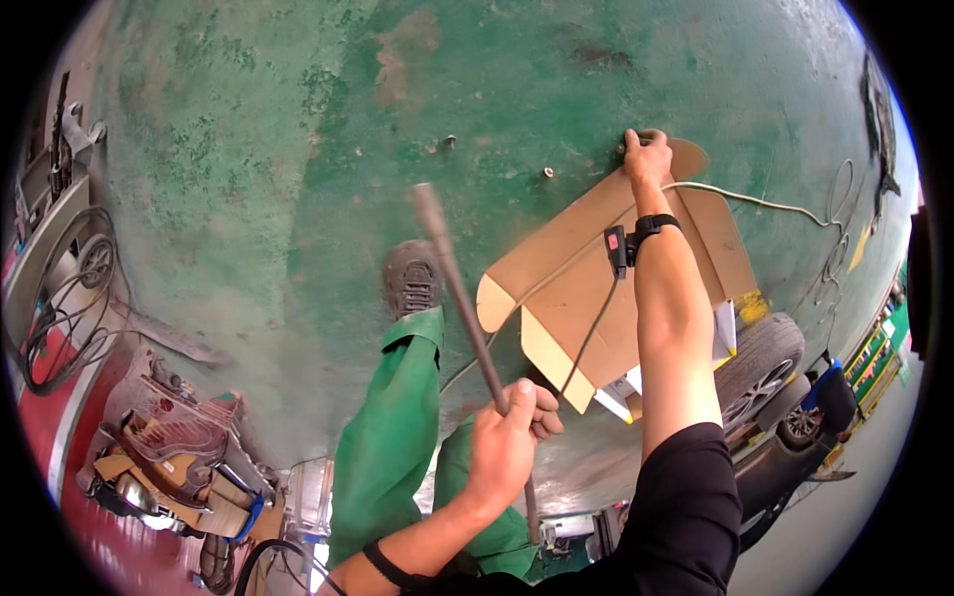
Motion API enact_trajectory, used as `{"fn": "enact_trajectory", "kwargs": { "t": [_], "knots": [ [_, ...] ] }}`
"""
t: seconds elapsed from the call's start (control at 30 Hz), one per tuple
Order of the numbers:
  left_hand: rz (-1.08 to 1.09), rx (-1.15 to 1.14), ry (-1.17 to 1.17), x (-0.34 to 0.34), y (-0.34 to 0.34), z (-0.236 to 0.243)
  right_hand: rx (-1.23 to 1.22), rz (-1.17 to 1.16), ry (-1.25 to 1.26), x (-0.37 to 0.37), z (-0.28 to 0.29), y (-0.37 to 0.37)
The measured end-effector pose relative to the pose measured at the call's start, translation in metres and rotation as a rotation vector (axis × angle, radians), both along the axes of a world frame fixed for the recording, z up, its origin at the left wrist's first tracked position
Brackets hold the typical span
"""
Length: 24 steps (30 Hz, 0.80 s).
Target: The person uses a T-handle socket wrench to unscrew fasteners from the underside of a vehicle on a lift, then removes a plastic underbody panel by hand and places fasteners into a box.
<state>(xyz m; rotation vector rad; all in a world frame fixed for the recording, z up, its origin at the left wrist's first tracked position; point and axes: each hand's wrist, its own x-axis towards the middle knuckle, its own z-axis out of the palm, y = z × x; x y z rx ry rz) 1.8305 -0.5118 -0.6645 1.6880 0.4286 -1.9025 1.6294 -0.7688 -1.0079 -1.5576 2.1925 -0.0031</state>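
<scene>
My left hand (507,442) is wrapped around a long metal socket wrench (465,298), a bar with a thicker socket end tilted up and away. My right hand (648,151) reaches down to the green floor, just past an opened cardboard box (586,268). Its fingers are curled together, with something small and dark at their tips that I cannot make out. To the left of that hand lie a small nut (548,173) and another small metal piece (450,141), apart from each other on the floor.
A pale cable (765,203) runs over the box and rightward. My shoe (411,278) stands left of the box. A wheel with a tire (763,360) is at the right. Used metal parts (184,457) pile up at the lower left, below a coiled black cable (62,328).
</scene>
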Motion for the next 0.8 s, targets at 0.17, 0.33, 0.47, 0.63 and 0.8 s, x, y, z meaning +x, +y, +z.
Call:
{"fn": "enact_trajectory", "kwargs": {
  "t": [0.17,0.33,0.47,0.63,0.8],
  "knots": [
    [0.186,0.059,0.007,0.012,-0.013,-0.006,-0.154,0.36,-0.235,0.049,-0.004,0.077],
    [0.298,0.074,0.052,0.021,-0.017,-0.019,-0.153,0.368,-0.357,0.108,0.019,0.136],
    [0.315,0.08,0.047,0.027,-0.02,-0.023,-0.159,0.367,-0.476,0.137,0.007,0.129],
    [0.301,0.089,-0.031,0.034,-0.014,-0.024,-0.02,0.524,-0.563,0.227,0.033,0.11],
    [0.2,0.024,-0.101,0.021,-0.013,-0.032,0.112,0.555,-0.372,0.204,0.018,0.123]
  ]
}}
